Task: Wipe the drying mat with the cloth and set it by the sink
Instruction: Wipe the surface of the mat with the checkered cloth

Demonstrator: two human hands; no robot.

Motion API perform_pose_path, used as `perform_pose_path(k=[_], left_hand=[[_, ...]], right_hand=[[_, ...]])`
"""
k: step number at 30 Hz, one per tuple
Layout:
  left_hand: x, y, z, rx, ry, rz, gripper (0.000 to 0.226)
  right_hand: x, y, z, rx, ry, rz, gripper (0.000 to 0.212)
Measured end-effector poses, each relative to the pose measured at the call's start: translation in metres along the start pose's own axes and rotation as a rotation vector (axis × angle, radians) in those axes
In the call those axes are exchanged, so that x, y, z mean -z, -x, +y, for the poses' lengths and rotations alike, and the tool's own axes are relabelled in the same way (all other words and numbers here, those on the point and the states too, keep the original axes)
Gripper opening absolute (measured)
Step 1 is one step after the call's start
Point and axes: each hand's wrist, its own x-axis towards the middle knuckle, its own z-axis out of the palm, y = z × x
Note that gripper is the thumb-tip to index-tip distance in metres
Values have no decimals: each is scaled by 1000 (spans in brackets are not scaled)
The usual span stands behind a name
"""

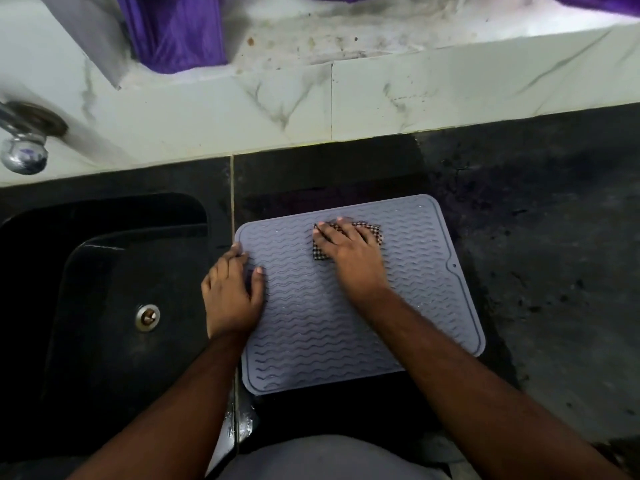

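Our right hand (346, 249) flat, pressing cloth (372, 230) on mat (311, 323); left hand (232, 292) flat, pins edge. We rub along wavy lines, keep mat from sliding.

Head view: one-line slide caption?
Right hand presses checked cloth onto grey drying mat; left hand steadies its edge.

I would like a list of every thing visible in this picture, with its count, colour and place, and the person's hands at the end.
ridged silicone drying mat: one, grey, flat on the counter right of the sink
checked cloth: one, dark and white, on the mat's far part under the right hand
sink basin: one, black, left, metal drain inside
stone counter: one, black, right
metal tap: one, chrome, far left on the wall
purple fabric: top, on the pale ledge
left hand: rests on the mat's left edge
right hand: presses the cloth flat
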Motion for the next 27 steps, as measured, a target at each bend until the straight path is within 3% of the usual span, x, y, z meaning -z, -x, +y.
perform_pose_path(k=[4,8,12,20,23,27], left_hand=[[1,1,0,-14,5,-1,50],[2,2,1,-18,23,12,50],[1,2,0,-27,33,33,46],[-1,2,0,-29,31,47,42],[0,2,-1,-35,33,39,40],[1,2,0,-32,36,37,41]], right_hand=[[14,16,55,4,138,30,59],[30,34,120,-128,280,-30,47],[37,45,141,-328,272,0,42],[10,37,48,-532,98,-58,62],[10,27,12,-403,43,-25,70],[24,27,-17,-217,-307,89,62]])
